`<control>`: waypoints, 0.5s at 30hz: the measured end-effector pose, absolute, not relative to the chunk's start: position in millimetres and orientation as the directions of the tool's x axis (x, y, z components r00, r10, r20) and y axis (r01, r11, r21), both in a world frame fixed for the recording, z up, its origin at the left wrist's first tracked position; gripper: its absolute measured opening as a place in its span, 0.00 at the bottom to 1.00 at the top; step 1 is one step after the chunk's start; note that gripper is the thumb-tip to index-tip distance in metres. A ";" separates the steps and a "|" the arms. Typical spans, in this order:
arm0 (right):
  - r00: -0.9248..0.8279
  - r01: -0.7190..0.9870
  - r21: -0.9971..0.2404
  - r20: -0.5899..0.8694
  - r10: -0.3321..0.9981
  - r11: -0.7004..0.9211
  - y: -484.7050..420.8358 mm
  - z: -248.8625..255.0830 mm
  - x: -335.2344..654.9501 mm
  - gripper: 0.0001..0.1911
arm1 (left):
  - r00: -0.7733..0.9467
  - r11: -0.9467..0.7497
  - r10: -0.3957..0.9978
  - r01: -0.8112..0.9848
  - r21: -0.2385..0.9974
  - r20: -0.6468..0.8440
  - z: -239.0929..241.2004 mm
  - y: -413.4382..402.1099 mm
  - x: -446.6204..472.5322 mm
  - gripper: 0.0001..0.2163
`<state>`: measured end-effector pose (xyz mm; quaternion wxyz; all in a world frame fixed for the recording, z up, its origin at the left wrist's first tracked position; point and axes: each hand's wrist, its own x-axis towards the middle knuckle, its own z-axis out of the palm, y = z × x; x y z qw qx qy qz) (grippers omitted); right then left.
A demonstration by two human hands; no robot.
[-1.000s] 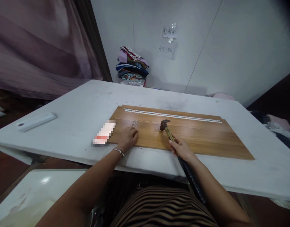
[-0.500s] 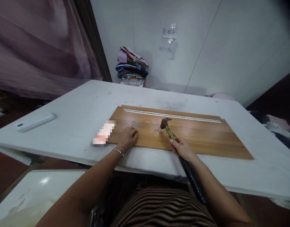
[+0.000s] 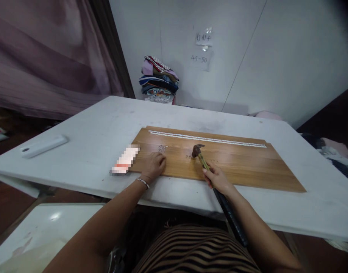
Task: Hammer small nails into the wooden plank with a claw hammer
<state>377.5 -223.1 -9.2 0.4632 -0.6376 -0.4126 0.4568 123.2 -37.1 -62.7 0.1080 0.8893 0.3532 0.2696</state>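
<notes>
My right hand (image 3: 216, 178) is wrapped round a claw hammer (image 3: 202, 160), gripping it well up the handle. The brown hammer head is low over the wooden board (image 3: 256, 163), close to a few small nail heads (image 3: 188, 156); whether it touches one I cannot tell. Resting on the board's near left part, my left hand (image 3: 154, 166) has its fingers curled in, and what they hold, if anything, is hidden. Several loose nails (image 3: 163, 148) lie just beyond its knuckles. Two pale measuring strips (image 3: 205, 138) run along the board's far edge.
The board lies on a white table (image 3: 88, 151). A blurred-out phone-like item (image 3: 125, 161) is beside its left end, and a white bar with a hole (image 3: 44, 146) lies farther left. Folded clothes (image 3: 159, 79) are stacked at the wall. A white stool-like surface (image 3: 63, 212) stands below left.
The hammer head has shifted slightly lower toward the board and the small nail heads. My left hand, the loose nails and the board stay as they were.
</notes>
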 end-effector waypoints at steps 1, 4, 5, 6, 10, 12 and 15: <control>0.246 0.100 -0.968 -0.200 0.949 -0.230 -223.2 -9.6 377.4 0.35 | 0.605 -0.727 0.687 0.573 0.380 0.402 -62.4 -37.3 123.2 0.08; 0.253 0.093 -0.972 -0.185 0.950 -0.214 -222.9 -11.2 377.5 0.34 | 0.613 -0.731 0.682 0.579 0.361 0.398 -62.0 -37.6 123.1 0.07; 0.253 0.093 -0.974 -0.176 0.951 -0.205 -222.7 -11.5 377.6 0.34 | 0.614 -0.733 0.680 0.578 0.358 0.401 -62.1 -37.4 123.1 0.07; 0.255 0.093 -0.976 -0.167 0.952 -0.196 -222.5 -11.4 377.8 0.33 | 0.613 -0.735 0.678 0.576 0.358 0.406 -62.5 -37.2 123.0 0.07; 0.271 0.094 -0.978 -0.155 0.950 -0.186 -221.6 -7.2 378.6 0.31 | 0.608 -0.741 0.671 0.572 0.352 0.424 -64.4 -35.7 122.6 0.07; 0.267 0.100 -0.977 -0.154 0.951 -0.187 -221.5 -4.5 378.9 0.30 | 0.612 -0.742 0.669 0.573 0.346 0.422 -64.7 -35.3 122.4 0.07; 0.255 0.111 -0.976 -0.152 0.955 -0.185 -221.8 -3.8 379.0 0.30 | 0.610 -0.742 0.670 0.572 0.351 0.423 -64.1 -35.5 122.4 0.07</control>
